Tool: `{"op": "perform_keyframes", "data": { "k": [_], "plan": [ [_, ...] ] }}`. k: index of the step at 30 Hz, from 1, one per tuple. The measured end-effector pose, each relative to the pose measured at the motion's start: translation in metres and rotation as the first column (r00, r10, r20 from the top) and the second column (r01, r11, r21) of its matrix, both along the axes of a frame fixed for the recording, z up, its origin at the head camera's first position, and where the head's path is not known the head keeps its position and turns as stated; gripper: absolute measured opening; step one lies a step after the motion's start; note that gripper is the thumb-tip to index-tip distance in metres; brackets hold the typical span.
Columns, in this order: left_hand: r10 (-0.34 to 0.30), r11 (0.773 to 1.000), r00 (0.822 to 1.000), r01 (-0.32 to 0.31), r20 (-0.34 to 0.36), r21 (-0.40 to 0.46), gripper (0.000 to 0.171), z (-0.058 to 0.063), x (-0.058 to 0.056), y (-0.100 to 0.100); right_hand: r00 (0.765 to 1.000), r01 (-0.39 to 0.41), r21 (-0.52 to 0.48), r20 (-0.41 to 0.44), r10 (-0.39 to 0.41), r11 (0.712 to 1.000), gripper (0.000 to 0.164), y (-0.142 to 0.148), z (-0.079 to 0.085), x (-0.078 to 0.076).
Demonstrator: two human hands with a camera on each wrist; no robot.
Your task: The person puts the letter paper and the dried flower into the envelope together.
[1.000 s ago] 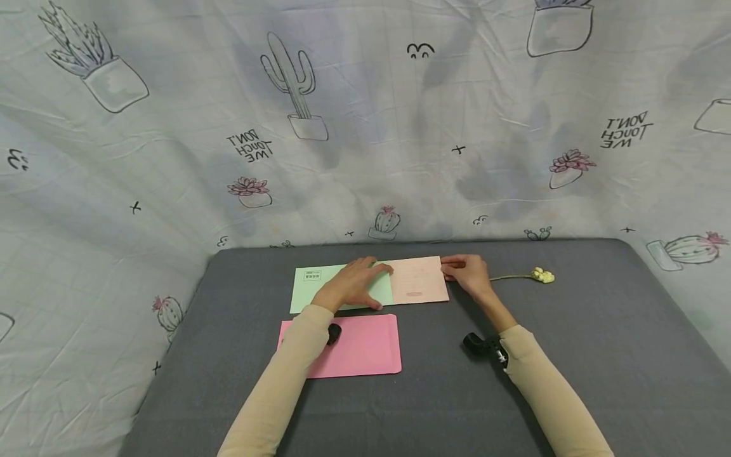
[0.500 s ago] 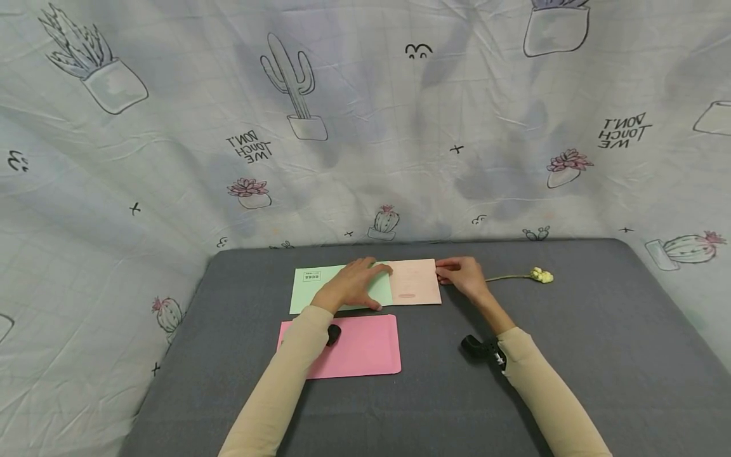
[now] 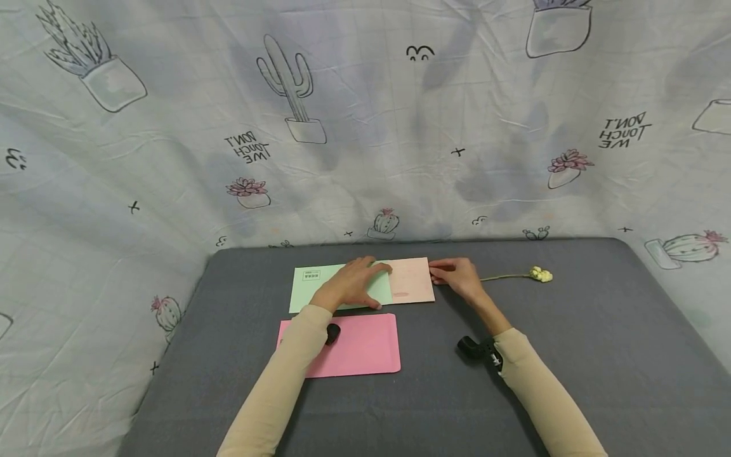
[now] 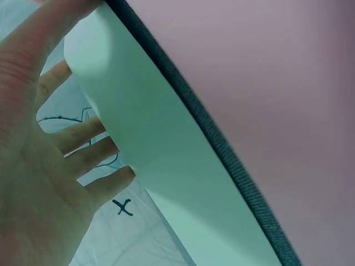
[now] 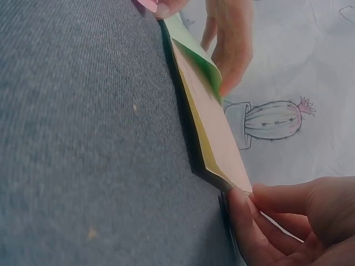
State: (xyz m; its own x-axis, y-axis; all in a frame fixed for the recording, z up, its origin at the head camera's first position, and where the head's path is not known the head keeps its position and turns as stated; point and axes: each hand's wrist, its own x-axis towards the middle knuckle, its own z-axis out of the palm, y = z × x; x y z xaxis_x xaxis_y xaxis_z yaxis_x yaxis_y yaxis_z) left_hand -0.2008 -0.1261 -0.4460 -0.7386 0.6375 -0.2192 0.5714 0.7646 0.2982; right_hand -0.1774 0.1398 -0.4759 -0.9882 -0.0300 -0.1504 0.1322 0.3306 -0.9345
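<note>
A light green envelope [image 3: 308,289] lies toward the back of the table, small print at its left. My left hand [image 3: 355,284] spans it, thumb at the near edge and fingertips at the far edge; the left wrist view shows these fingers [image 4: 89,166] along that edge. Between them the envelope's mouth [image 5: 197,52] bows up in the right wrist view. A peach card [image 3: 412,279] with a yellowish underside is partly inside, its left part hidden. My right hand [image 3: 459,278] pinches the card's right end between thumb and fingers.
A pink envelope [image 3: 365,346] lies nearer me, partly under the left forearm. To the right of my right hand is a yellow flower [image 3: 539,274] on a thin stem. Behind the grey table [image 3: 434,406] hangs a cactus-print cloth [image 3: 365,127]. Black wrist cameras sit by both forearms.
My right hand has moved left with the peach card, and less of the card shows outside the green envelope. The left hand has stayed in place.
</note>
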Motion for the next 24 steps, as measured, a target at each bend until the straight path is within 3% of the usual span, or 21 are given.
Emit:
{"op": "perform_keyframes", "data": {
  "k": [11, 24],
  "plan": [
    [0.003, 1.000, 1.000, -0.002, -0.015, 0.005, 0.080, -0.001, -0.001, 0.000, 0.999, -0.033, -0.098, 0.002, 0.033, 0.995, 0.028, -0.006, 0.000, -0.002],
    [0.016, 1.000, 1.000, -0.016, -0.001, 0.014, 0.079, -0.001, -0.002, 0.000, 0.999, -0.043, -0.138, 0.025, 0.047, 0.989, 0.029, -0.012, -0.001, -0.004]
  ]
}}
